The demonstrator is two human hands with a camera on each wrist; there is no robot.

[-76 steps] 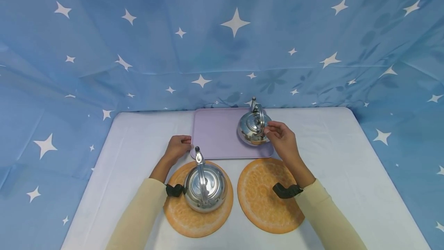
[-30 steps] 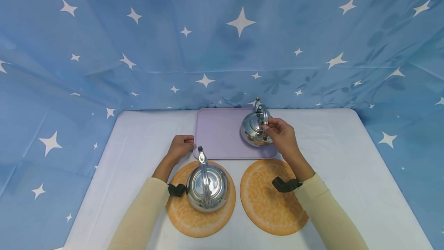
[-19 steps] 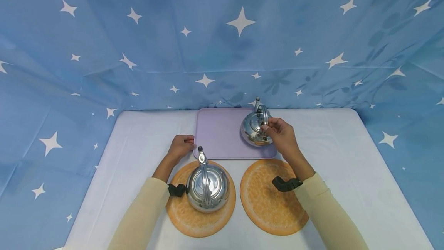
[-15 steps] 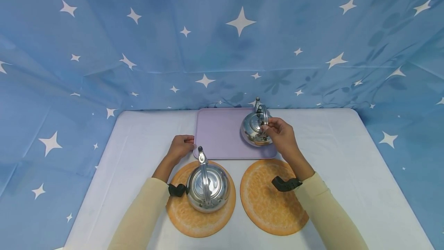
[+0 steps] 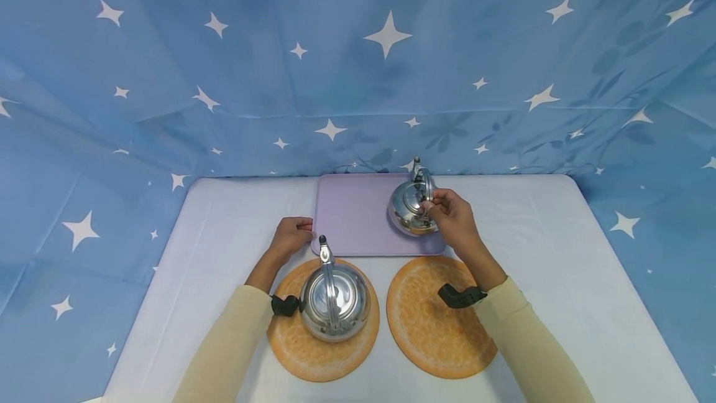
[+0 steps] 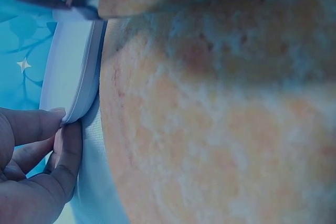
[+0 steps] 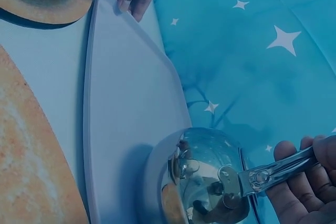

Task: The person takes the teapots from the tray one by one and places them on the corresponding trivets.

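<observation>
The right hand (image 5: pixel 455 222) curls its fingers (image 7: pixel 310 182) around the raised metal handle of the shiny round steel kettle (image 5: pixel 413 208), which stands on the far right part of the flat lilac rectangular tray (image 5: pixel 352 216) on the white-covered table (image 5: pixel 537 247). The left hand (image 5: pixel 289 236) pinches the tray's near left corner, thumb above and fingers (image 6: pixel 65 153) below. Nearer, a second steel kettle (image 5: pixel 334 296) sits on the left round orange mat (image 5: pixel 291 347), with the right round orange mat (image 5: pixel 431 328) bare beside it
</observation>
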